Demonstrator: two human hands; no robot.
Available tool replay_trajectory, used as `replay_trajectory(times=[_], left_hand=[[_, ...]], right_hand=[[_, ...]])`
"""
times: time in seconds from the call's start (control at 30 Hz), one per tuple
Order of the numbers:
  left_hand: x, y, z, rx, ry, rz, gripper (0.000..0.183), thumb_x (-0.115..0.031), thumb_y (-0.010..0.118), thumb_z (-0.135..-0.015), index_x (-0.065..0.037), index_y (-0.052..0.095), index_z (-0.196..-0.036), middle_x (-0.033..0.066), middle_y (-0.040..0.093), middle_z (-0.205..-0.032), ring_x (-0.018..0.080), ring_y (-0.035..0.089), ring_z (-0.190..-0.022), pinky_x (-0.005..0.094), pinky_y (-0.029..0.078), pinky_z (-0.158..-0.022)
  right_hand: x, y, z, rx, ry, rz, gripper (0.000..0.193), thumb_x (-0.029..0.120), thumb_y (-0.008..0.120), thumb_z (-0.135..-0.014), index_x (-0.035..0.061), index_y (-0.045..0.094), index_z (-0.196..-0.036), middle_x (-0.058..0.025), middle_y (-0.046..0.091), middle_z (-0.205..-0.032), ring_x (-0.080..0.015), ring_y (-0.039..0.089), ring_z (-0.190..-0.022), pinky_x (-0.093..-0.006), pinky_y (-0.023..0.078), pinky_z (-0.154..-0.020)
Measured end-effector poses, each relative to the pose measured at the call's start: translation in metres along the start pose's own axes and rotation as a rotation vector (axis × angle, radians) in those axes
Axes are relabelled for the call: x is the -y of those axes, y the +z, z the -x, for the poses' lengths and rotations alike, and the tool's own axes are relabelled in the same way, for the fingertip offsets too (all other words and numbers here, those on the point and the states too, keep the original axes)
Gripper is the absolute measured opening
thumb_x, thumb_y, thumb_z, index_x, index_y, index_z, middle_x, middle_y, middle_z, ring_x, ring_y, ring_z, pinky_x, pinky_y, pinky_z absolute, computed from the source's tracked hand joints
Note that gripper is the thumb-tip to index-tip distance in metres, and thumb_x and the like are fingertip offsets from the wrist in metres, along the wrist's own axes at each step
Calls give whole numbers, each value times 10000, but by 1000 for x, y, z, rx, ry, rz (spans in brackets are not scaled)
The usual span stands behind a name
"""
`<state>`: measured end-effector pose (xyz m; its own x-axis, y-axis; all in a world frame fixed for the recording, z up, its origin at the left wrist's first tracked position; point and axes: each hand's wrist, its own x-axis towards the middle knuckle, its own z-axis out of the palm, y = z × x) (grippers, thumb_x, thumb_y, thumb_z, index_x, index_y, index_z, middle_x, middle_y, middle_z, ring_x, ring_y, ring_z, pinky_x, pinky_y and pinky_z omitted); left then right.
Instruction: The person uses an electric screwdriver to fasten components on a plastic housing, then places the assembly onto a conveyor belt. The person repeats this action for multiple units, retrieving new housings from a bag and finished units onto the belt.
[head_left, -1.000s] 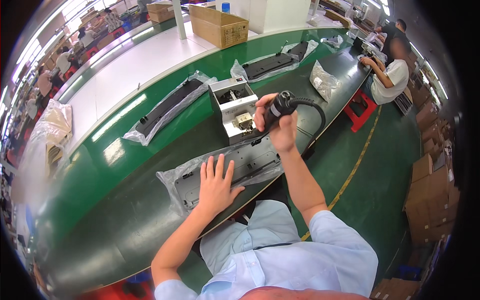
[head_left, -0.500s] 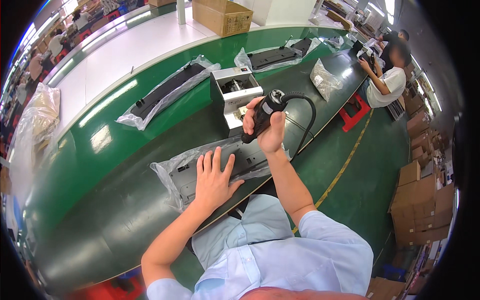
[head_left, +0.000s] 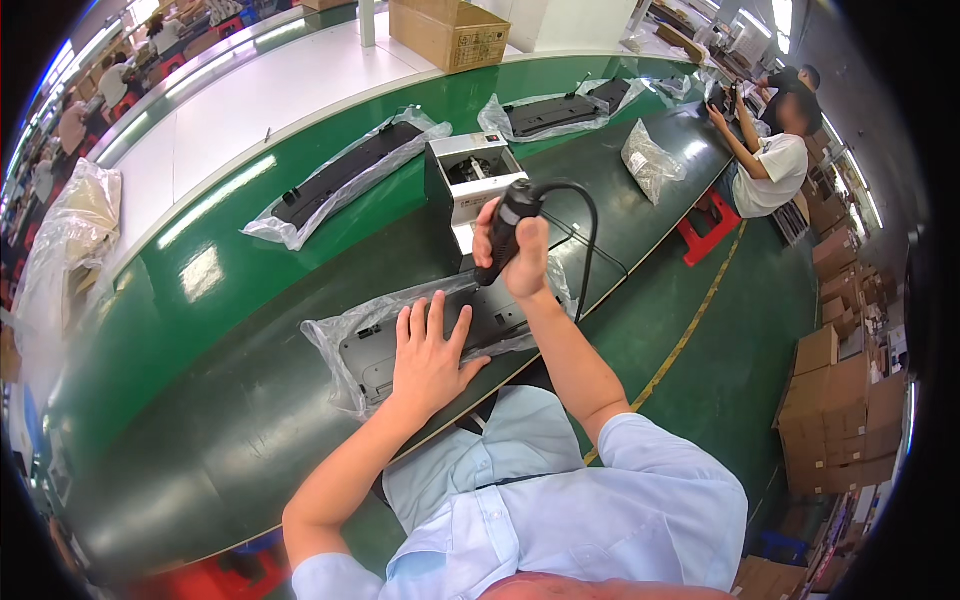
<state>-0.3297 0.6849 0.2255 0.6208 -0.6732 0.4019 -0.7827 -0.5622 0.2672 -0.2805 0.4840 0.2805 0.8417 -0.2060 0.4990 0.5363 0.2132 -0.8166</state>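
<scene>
A long dark grey panel [head_left: 378,352] lies on a clear plastic bag [head_left: 325,345] at the near edge of the workbench. My left hand [head_left: 430,350] rests flat on the panel with its fingers spread. In my right hand [head_left: 525,262] is a black electric screwdriver [head_left: 506,232], held upright with its lower end just over the panel's far edge. A black cord bends from its top down to the right. Whether the bit touches the panel cannot be made out. Right behind the screwdriver stands a silver and black screw feeder [head_left: 475,170], partly hidden by my hand.
Two more dark panels in plastic lie on the green belt: one at left [head_left: 345,172], another further back [head_left: 550,115]. A bag of small parts [head_left: 650,163] sits to the right. Past it a co-worker [head_left: 768,160] sits by a red stool [head_left: 712,230]. A cardboard box [head_left: 450,35] stands behind.
My right hand with the screwdriver has shifted slightly left from beside the screw feeder. The panels on the green belt have moved a little to the right. My left hand stays put.
</scene>
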Motion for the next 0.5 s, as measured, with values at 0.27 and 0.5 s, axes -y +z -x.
replay_trajectory(times=[0.27, 0.5], left_hand=[[7, -1, 12, -33, 11, -10, 754, -509, 771, -825, -87, 592, -1424, 280, 456, -1488, 470, 417, -1355, 588, 294, -1163], [13, -3, 18, -23, 11, 14, 749, -501, 782, -816, -86, 599, -1412, 280, 459, -1487, 468, 417, -1358, 582, 293, -1166]], right_hand=[[19, 1, -38, -90, -256, 114, 714, 658, 610, -960, -48, 572, -1053, -83, 574, -693, -134, 546, -578, -268, 414, -528], [30, -1, 14, -56, -134, -28, 770, 704, 588, -944, -53, 569, -1086, -87, 579, -689, -148, 554, -564, -285, 461, -528]])
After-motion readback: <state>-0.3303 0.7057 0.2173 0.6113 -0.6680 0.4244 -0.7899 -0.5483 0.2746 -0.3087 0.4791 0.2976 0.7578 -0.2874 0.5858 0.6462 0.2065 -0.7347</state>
